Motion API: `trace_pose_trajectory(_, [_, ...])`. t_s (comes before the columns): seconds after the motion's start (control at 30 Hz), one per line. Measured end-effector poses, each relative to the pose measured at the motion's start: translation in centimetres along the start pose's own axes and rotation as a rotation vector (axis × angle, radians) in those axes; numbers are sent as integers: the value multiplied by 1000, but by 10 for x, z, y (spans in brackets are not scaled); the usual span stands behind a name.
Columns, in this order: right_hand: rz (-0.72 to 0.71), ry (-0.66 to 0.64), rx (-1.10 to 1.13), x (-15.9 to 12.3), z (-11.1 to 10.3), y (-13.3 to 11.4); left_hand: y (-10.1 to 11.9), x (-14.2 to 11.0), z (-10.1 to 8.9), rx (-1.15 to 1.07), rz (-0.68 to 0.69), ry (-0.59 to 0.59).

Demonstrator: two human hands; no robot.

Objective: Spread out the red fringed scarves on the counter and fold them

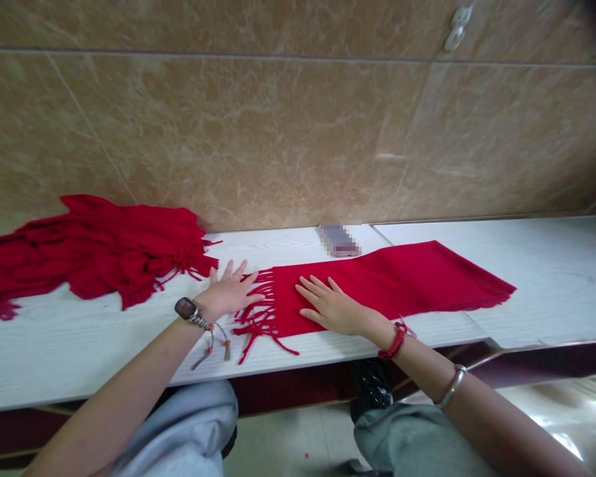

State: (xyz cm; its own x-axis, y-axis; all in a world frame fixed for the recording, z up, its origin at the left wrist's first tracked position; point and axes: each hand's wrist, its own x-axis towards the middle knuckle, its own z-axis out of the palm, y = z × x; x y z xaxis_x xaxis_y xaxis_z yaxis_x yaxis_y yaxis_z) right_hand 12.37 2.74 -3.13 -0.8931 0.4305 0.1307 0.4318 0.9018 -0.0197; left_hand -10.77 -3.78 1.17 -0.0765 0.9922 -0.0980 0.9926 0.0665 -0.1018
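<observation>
A red scarf (392,281) lies folded lengthwise on the white table, with its tasselled end to the left. My right hand (334,308) rests flat on the scarf near that end, fingers spread and pointing left. Over the upper fringe is my left hand (231,291), its fingers apart and its fingertips by the tassels. Several fringe strands below it lie tangled, and one stretches out toward the table's front edge. A heap of crumpled red scarf cloth (114,245) lies left of my left hand.
A phone-like object (340,240), pixelated, lies behind the scarf near the wall. The white tabletop (541,278) runs along a brown marbled tile wall (258,132). A white socket (457,28) is on the wall. Beneath the table's edge is a black plastic bag (372,384).
</observation>
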Motion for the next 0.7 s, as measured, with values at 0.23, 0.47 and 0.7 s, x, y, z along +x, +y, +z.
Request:
trace_pose_trajectory(0.23, [-10, 34, -5, 0, 3, 1, 16, -21, -22, -112, 763, 51])
trace_pose_trajectory(0.47, [-6, 66, 5, -2, 8, 2, -1, -32, -11, 12, 689, 77])
trace_pose_trajectory(0.7, [21, 92, 35, -4, 11, 2, -19, -48, -29, 102, 474, 116])
